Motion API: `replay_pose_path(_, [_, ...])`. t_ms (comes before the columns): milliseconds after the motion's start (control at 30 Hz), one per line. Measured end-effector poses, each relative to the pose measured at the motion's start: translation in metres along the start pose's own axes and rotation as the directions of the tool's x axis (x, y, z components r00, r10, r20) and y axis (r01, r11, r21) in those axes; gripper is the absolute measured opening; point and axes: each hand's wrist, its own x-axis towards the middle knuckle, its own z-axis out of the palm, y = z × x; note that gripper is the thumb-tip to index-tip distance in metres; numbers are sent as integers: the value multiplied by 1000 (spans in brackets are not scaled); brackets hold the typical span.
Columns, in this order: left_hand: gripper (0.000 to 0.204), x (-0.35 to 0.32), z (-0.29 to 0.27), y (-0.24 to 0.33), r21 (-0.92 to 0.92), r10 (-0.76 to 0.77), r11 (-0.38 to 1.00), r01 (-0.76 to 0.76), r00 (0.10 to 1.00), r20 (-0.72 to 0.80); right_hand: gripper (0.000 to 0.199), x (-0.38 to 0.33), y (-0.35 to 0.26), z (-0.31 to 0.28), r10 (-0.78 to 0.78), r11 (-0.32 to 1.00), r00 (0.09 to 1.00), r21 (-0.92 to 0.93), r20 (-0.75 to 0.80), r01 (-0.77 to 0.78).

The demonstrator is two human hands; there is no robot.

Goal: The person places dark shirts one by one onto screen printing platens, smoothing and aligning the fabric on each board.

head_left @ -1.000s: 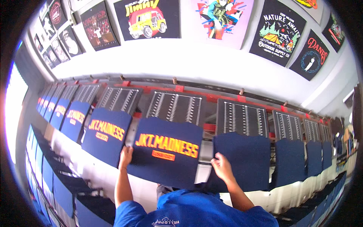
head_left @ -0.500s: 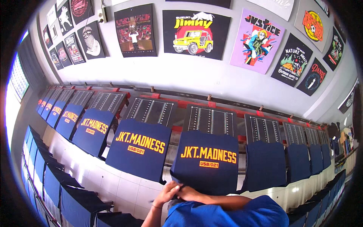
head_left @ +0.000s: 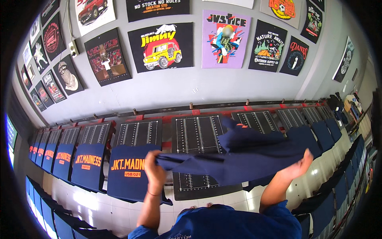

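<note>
A navy T-shirt point(head_left: 238, 163) hangs in the air, pulled wide between my two hands. At its left end my left hand point(head_left: 153, 165) is closed on a bunched edge. My right hand point(head_left: 296, 165) grips the cloth at the opposite end. Folds hide most of the shirt's front, and only a bit of orange print shows near its top. Beneath it lies a black printing board point(head_left: 199, 185) marked with white ruler lines, partly covered from view. To the left, a navy shirt with orange lettering point(head_left: 127, 175) lies over its own board, close to my left forearm.
More boards with printed navy shirts point(head_left: 87, 161) run leftward. Plain navy shirts point(head_left: 304, 139) lie on boards to the right. A dark rail point(head_left: 167, 109) runs behind the row. Other rows of draped shirts point(head_left: 59, 219) stand at both lower sides, over pale floor tiles point(head_left: 85, 201).
My hands were together at the printed shirt's lower edge. Now they are far apart, holding the shirt lifted off its board, which is uncovered. The view has shifted to the right.
</note>
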Motion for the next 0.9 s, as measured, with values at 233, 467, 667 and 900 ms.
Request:
replay_pose_path(233, [21, 220, 27, -57, 446, 249, 824, -348, 931, 266, 65, 60, 159, 199, 873, 307, 272, -24, 404, -951])
replay_pose_path(467, [16, 193, -10, 71, 215, 368, 912, -348, 928, -57, 33, 135, 148, 155, 610, 348, 437, 272, 661, -897])
replay_pose_path(667, [36, 100, -81, 90, 273, 361, 901, -336, 931, -48, 36, 151, 158, -12, 484, 743, 597, 60, 640, -666])
replay_pose_path(900, [14, 236, -82, 90, 489, 281, 725, -485, 857, 432, 20, 142, 109, 166, 742, 498, 398, -45, 539, -866])
